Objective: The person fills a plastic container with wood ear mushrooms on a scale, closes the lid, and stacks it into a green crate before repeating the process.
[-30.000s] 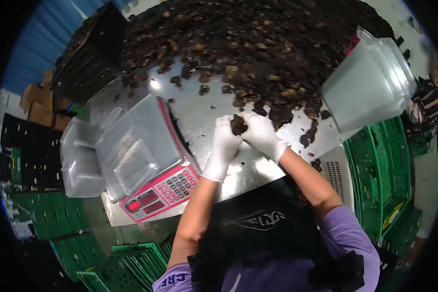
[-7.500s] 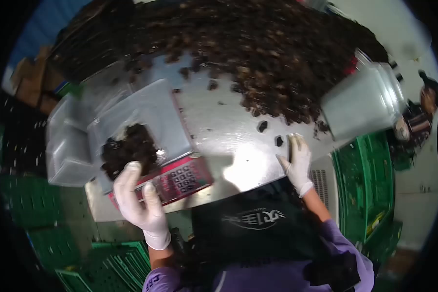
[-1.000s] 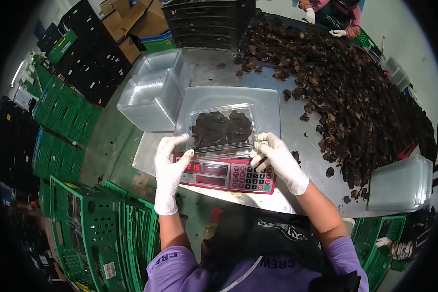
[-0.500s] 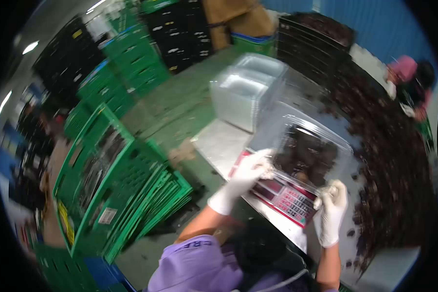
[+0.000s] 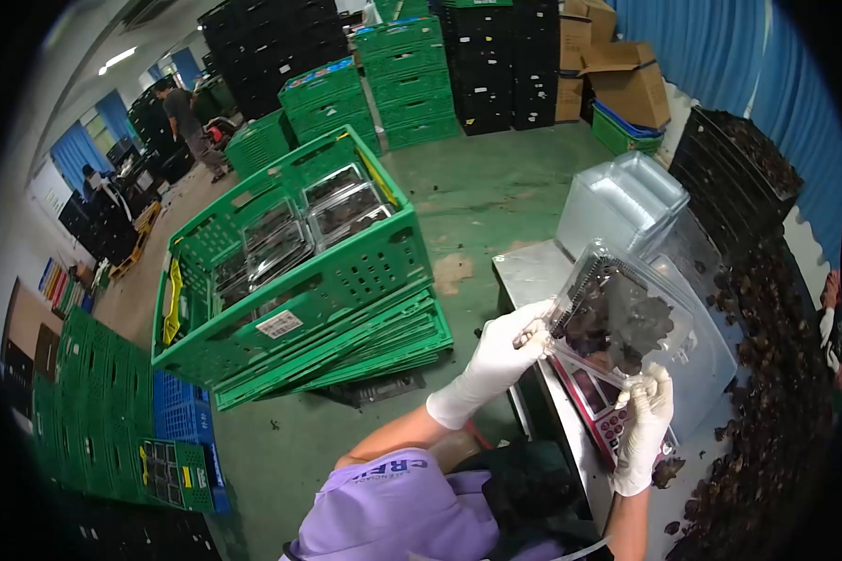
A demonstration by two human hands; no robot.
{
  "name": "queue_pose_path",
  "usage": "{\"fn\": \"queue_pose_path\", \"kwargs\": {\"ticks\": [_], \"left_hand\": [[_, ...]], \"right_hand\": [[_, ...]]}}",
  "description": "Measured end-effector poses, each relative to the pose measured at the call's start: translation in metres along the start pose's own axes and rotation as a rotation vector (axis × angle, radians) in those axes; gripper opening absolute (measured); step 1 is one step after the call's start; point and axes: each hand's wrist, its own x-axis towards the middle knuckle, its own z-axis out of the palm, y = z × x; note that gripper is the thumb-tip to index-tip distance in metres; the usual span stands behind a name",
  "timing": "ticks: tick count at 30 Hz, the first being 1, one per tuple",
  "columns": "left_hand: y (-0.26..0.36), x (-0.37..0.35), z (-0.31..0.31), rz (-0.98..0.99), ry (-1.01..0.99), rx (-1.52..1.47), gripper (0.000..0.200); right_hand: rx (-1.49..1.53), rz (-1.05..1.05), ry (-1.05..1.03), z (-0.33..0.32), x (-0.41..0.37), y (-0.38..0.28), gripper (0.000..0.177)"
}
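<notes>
A clear plastic box [image 5: 660, 351] with dark, leaf-like pieces [image 5: 617, 313] inside is held tilted between my gloved hands. My left hand [image 5: 498, 363] grips its left corner, fingers curled over the edge. At the near right corner, my right hand [image 5: 644, 425] pinches the rim. Partly hidden under the box is a red and white scale [image 5: 612, 428] with a keypad, on a metal-topped table [image 5: 533, 266]. Behind the box, empty clear boxes [image 5: 617, 201] stand in a nested stack.
Left of the table, a green crate [image 5: 346, 271] holding several filled clear boxes [image 5: 276, 238] rests on folded green crates [image 5: 384, 351]. Loose dark pieces [image 5: 776, 374] cover the surface on the right. Crate stacks [image 5: 402, 79] line the back. One person [image 5: 187, 122] stands far left, another's sleeve [image 5: 830, 290] at far right.
My view has swung left, so the green crate now shows more fully. The box, still in both hands, has risen off the scale and tilts more.
</notes>
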Motion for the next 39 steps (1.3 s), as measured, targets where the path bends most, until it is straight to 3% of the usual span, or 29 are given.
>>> {"fn": "queue_pose_path", "kwargs": {"ticks": [6, 10, 11, 14, 17, 19, 21, 23, 26, 27, 28, 31, 33, 34, 36, 38, 39], "left_hand": [[0.006, -0.016, -0.006, -0.052, 0.047, -0.136, 0.043], [0.02, -0.022, -0.022, -0.034, 0.05, -0.008, 0.04], [0.03, -0.024, -0.029, 0.01, 0.113, 0.007, 0.038], [0.072, -0.03, -0.07, 0.079, 0.405, 0.038, 0.034], [0.116, -0.045, -0.147, 0.221, 0.743, 0.278, 0.035], [0.14, -0.062, -0.213, 0.196, 0.85, 0.188, 0.031], [0.154, -0.079, -0.272, 0.095, 0.987, 0.192, 0.028], [0.13, -0.098, -0.37, -0.043, 0.97, 0.225, 0.021], [0.137, -0.101, -0.388, -0.342, 1.052, 0.283, 0.013], [0.14, -0.101, -0.385, -0.427, 0.985, 0.27, 0.011], [0.147, -0.1, -0.368, -0.5, 0.938, 0.386, 0.01], [0.131, -0.087, -0.395, -0.666, 1.034, 0.553, 0.015], [0.13, -0.072, -0.394, -0.95, 0.665, 1.118, 0.022], [0.129, -0.067, -0.383, -0.918, 0.697, 1.29, 0.024], [0.121, -0.064, -0.38, -0.647, 0.578, 2.098, 0.023], [0.118, -0.044, -0.378, -0.537, 0.683, 2.139, 0.025], [0.131, -0.031, -0.357, -0.771, 0.558, 1.883, 0.021]], "right_hand": [[-0.026, -0.065, 0.015, 0.004, 0.002, -0.003, 0.028], [-0.124, 0.011, 0.013, 0.027, -0.006, -0.015, 0.038], [-0.12, 0.007, 0.009, 0.037, -0.011, -0.014, 0.038], [-0.162, -0.032, -0.193, 0.055, -0.023, -0.008, 0.067], [-0.061, 0.129, -0.199, 0.047, -0.022, -0.007, 0.057], [-0.101, 0.169, -0.212, 0.033, -0.019, -0.004, 0.043], [-0.141, 0.175, -0.211, 0.03, -0.021, -0.003, 0.033], [-0.092, 0.219, -0.218, 0.025, -0.026, -0.001, 0.03], [-0.112, 0.235, -0.237, 0.015, -0.029, 0.009, 0.027], [-0.129, 0.225, -0.242, 0.012, -0.03, 0.008, 0.026], [-0.15, 0.214, -0.244, 0.008, -0.031, 0.006, 0.026], [-0.143, 0.226, -0.184, -0.004, -0.036, -0.002, 0.022], [-0.133, 0.225, -0.145, -0.018, -0.035, 0.001, 0.021], [-0.13, 0.228, -0.136, -0.023, -0.035, 0.003, 0.021], [-0.136, 0.201, -0.098, -0.031, -0.037, 0.007, 0.022], [-0.157, 0.202, -0.112, -0.036, -0.038, 0.008, 0.021], [-0.163, 0.203, -0.098, -0.037, -0.04, 0.009, 0.021]]}}
